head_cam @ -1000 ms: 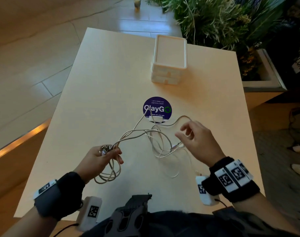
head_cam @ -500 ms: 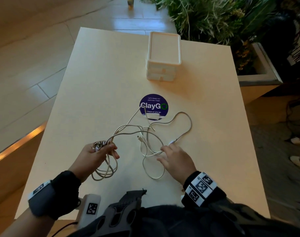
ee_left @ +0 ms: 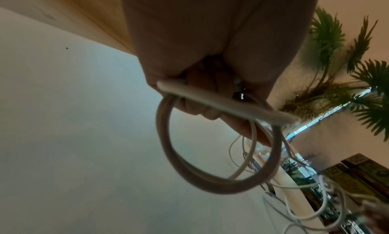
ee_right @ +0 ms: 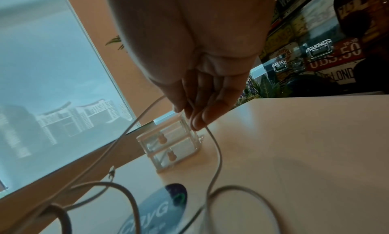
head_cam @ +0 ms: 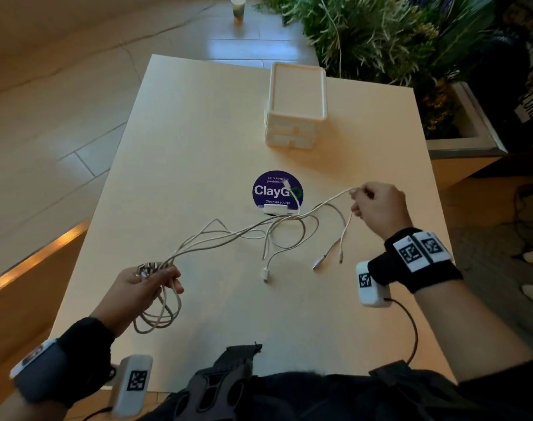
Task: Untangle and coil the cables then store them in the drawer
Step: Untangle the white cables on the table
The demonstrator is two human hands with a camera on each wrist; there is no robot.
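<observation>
- Left hand [head_cam: 143, 287] first: my fingers are curled round a bunch of loops [head_cam: 157, 314] and several plug ends, held above the table's [head_cam: 183, 132] near left part; the left wrist view shows the coil [ee_left: 219, 154] hanging below my fist.
- Right hand [head_cam: 380, 208] is raised over the table's right side, thumb and fingertips [ee_right: 200, 119] pinching one thin strand [head_cam: 335, 199] at a bend, both runs dropping away from the pinch.
- Between my hands the cables [head_cam: 244, 235] stretch in a loose bundle, crossing near the round sticker [head_cam: 277, 189]; three free plugs [head_cam: 266, 273] lie on the table between and in front of my hands.
- Drawer box [head_cam: 295, 104] sits at the far end, well apart from the cables, both drawers closed as seen in the right wrist view [ee_right: 168, 149].
- Step, as I judge it: untangling, drawing one strand out of the knot; coiling is only partly begun, storing not started.
- Next, I think: pull the pinched strand clear of the crossings while my left hand anchors the bunch, gently, so loops don't cinch tighter, then wind the freed length onto the coil.
</observation>
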